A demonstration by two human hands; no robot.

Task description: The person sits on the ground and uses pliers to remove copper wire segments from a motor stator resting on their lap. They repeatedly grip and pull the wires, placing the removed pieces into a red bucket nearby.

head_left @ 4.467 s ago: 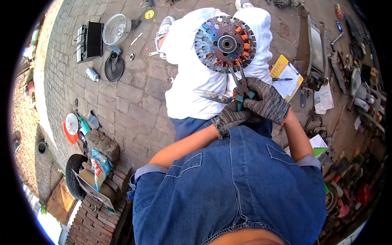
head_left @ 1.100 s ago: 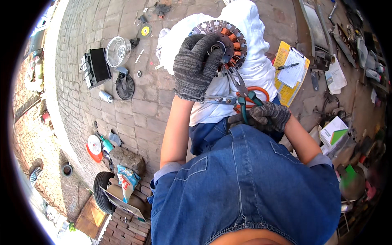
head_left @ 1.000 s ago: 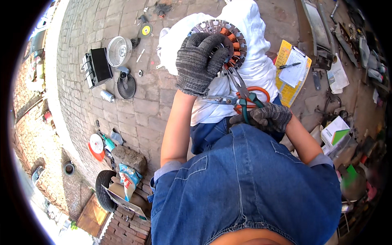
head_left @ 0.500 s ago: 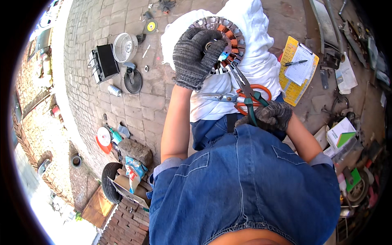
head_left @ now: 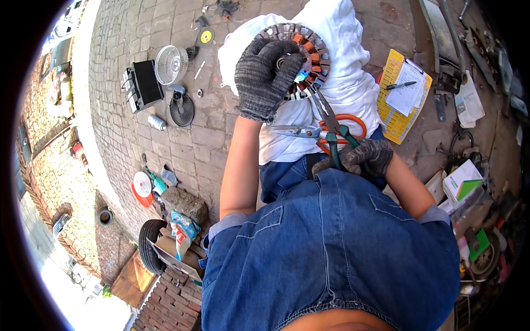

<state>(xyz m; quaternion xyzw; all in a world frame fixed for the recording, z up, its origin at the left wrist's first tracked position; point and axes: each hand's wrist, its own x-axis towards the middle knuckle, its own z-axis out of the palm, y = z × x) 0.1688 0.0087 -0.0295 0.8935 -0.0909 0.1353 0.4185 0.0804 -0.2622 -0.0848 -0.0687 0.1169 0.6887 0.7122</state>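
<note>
My left hand (head_left: 265, 80), in a dark grey knit glove, is closed over a round motor stator (head_left: 316, 58) with copper coils around its ring. A small blue-and-white piece (head_left: 301, 76) shows at its inner edge, beside my fingertips. Gloved as well, my right hand (head_left: 369, 157) grips the green handles of long-nose pliers (head_left: 329, 118). Their jaws reach the lower edge of the stator; whether they pinch anything is too small to tell. Orange-handled scissors (head_left: 301, 132) lie beneath the pliers on the white cloth (head_left: 348, 66) over my lap.
To the right lie a yellow printed sheet (head_left: 396, 129), a clipboard with paper (head_left: 407, 91) and a pen (head_left: 401, 85). At left on the brick paving are a fan guard (head_left: 171, 65), a black box (head_left: 142, 85), a small fan (head_left: 181, 109) and a spray can (head_left: 157, 122).
The pliers' handles and my right hand have shifted slightly left, and the handles look a little further apart. The stator has moved slightly left with my left hand still on it.
</note>
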